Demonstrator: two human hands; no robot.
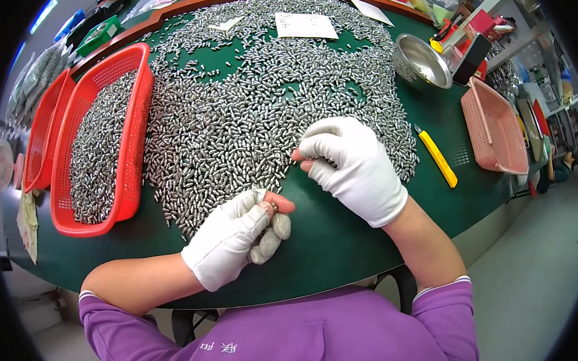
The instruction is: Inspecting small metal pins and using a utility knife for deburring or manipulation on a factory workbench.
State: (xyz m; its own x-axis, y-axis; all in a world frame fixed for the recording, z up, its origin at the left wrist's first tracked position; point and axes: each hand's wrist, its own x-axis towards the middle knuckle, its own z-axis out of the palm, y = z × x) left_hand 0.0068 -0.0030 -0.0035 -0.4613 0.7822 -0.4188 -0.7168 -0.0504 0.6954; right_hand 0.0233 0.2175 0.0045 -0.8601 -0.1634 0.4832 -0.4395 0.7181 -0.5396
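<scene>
Seen from the head, bare green worktop (324, 253) opens between you and the pile of silvery metal pieces (227, 126), whose long axes point every way. A filled red basket (133, 167) stands left of the pile, a yellow cutter (437, 158) lies to its right. Before the pile, your left hand (228, 236) pinches a small metal piece (274, 207), its axis mostly hidden; your right hand (359, 170) curls at the pile's near-right edge, its grip impossible to tell.
</scene>
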